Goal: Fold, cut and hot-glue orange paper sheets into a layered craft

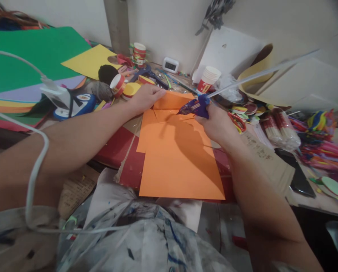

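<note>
Orange paper [174, 158] lies in front of me on a red board [120, 149], with a folded orange flap [171, 101] at its far end. My left hand [146, 96] rests on the far left of that flap, fingers stretched flat on it. My right hand [215, 121] is closed round a blue glue gun [194, 107], whose tip points left onto the paper near the fold. A long clear glue stick [259, 73] juts out of the gun's back toward the upper right.
Coloured foam sheets [33, 56] are stacked at the left, with a white cable [34, 177] and plug across my left arm. Tape rolls, paper cups [208, 78], red scissors [238, 121], bagged sticks [282, 130] and pipe cleaners [321, 151] crowd the back and right.
</note>
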`<state>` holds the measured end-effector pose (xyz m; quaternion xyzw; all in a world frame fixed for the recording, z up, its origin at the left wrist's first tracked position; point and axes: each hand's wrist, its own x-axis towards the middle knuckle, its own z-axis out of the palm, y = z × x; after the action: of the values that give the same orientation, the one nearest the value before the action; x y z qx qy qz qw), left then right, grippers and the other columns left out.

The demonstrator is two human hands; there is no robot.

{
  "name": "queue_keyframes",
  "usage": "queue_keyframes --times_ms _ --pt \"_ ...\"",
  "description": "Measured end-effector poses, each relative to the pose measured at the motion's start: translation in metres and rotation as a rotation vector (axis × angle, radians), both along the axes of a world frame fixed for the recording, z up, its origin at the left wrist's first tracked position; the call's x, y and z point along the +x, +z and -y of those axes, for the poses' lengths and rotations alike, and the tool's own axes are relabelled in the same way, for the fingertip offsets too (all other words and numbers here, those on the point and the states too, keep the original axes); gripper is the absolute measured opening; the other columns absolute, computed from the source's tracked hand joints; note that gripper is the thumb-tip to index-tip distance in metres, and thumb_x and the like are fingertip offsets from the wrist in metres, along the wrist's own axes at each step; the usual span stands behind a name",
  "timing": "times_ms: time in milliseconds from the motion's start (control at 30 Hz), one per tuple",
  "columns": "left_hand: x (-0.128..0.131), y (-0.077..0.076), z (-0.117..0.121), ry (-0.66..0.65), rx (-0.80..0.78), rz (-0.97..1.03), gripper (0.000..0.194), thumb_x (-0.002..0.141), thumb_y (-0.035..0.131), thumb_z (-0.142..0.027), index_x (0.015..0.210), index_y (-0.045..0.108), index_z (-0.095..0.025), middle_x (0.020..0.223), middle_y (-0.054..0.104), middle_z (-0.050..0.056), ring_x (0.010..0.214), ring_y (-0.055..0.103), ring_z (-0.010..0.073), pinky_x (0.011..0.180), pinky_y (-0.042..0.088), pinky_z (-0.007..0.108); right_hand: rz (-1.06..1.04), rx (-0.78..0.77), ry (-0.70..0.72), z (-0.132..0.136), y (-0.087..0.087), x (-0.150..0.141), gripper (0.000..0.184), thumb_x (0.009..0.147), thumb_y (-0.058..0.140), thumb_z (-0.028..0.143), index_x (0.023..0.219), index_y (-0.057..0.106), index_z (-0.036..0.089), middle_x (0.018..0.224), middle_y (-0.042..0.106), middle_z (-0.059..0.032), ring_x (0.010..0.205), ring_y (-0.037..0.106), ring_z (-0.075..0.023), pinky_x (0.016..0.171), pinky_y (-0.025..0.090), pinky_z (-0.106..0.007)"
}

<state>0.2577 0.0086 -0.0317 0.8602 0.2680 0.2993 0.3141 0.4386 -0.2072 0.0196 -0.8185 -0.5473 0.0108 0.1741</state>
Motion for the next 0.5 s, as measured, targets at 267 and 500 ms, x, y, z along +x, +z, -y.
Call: queue_keyframes --times_ms 267,500 --pt "-0.003 0.004 0.000 -0.014 0.054 0.021 0.043 0.096 0.049 -0.051 0.063 0.042 -0.025 0.065 0.051 0.003 0.081 0.057 0.0254 0.081 0.048 0.041 0.032 0.038 -0.098 -0.003 -0.003 -0.001 0.039 0.094 0.061 0.024 0.130 0.069 0.013 0.119 0.074 -0.0220 0.122 0.068 -0.0417 0.106 0.050 -0.054" --pt "-0.002 0.004 0.004 -0.083 0.078 0.003 0.032 0.092 0.058 -0.050 0.080 0.067 -0.022 0.084 0.071 0.005 0.089 0.065 0.0246 0.085 0.051 0.037 -0.071 -0.014 0.085 -0.003 -0.003 -0.021 0.040 0.095 0.059 0.028 0.132 0.069 0.016 0.122 0.076 -0.0181 0.118 0.071 -0.0382 0.100 0.055 -0.048"
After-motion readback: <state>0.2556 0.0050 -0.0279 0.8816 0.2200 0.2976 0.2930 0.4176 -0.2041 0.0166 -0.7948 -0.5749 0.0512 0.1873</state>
